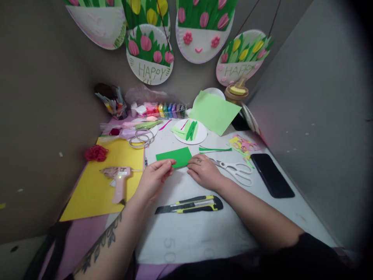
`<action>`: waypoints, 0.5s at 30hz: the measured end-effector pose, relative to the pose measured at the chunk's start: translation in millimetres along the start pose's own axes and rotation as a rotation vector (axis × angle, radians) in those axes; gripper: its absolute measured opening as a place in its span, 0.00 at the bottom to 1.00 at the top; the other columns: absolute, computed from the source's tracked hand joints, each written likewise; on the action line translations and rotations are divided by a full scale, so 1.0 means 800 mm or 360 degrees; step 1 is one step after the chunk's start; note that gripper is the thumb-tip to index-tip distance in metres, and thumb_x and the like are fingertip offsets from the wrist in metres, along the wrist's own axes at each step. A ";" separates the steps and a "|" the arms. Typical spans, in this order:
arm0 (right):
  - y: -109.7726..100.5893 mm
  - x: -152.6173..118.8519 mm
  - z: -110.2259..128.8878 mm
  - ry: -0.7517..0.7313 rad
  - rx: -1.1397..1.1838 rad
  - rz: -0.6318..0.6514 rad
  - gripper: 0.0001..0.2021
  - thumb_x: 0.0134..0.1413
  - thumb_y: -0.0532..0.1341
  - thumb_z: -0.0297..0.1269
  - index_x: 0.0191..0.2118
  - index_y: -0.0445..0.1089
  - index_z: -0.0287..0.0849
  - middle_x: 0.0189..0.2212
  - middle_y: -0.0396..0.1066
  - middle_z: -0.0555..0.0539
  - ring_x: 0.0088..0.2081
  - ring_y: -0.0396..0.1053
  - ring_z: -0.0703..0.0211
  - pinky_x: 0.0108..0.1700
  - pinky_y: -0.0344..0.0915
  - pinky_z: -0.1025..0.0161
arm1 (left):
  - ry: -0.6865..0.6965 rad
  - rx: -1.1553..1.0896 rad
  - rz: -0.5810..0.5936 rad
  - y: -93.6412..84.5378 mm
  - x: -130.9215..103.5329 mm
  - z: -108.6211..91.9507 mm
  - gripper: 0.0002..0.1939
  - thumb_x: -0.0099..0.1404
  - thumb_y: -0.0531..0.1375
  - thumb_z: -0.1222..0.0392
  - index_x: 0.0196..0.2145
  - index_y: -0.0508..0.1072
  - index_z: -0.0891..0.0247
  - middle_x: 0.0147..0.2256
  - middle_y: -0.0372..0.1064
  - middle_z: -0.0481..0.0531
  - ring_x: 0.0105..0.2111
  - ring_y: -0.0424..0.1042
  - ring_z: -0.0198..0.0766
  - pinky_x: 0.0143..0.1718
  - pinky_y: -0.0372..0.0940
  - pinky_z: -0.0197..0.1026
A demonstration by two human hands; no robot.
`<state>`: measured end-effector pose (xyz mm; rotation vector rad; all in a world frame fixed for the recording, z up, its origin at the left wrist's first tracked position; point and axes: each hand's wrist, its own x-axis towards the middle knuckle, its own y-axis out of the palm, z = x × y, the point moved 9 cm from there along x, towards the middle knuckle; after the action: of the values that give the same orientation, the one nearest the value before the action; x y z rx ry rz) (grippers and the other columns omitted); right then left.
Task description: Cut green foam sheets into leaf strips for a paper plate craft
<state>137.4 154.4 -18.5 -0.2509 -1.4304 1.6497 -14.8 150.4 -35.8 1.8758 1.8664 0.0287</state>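
A dark green paper rectangle (pixel 178 155) lies between my hands on the white table. My left hand (pixel 157 174) pinches its lower left part between thumb and fingers. With fingers laid flat, my right hand (pixel 204 169) rests on the paper's right end. White scissors (pixel 237 170) lie just right of that hand, their blades partly hidden by it. Nearer to me is a yellow and black box cutter (pixel 192 204). Behind the right hand lie thin green paper strips (pixel 215 149).
At left, a pink glue gun (pixel 120 181) rests on yellow paper (pixel 84 194). A phone (pixel 272 175) lies at right, near pink and yellow scraps (pixel 243 144). Farther back are a paper plate (pixel 201 137) with green strips and a light green sheet (pixel 215 112). Decorated plates (pixel 150 70) hang above.
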 end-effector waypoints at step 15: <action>-0.051 -0.017 0.016 0.0255 0.1435 -0.0387 0.11 0.61 0.56 0.36 0.45 0.74 0.48 0.50 0.73 0.44 0.48 0.71 0.54 0.51 0.67 0.54 | 0.0645 0.0812 0.0426 0.037 -0.014 -0.015 0.18 0.64 0.59 0.53 0.51 0.73 0.54 0.44 0.69 0.53 0.47 0.66 0.40 0.54 0.57 0.45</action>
<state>156.7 131.7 15.7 0.2884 -0.4749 1.8427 7.9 145.0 -11.3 2.6270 1.9959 0.0253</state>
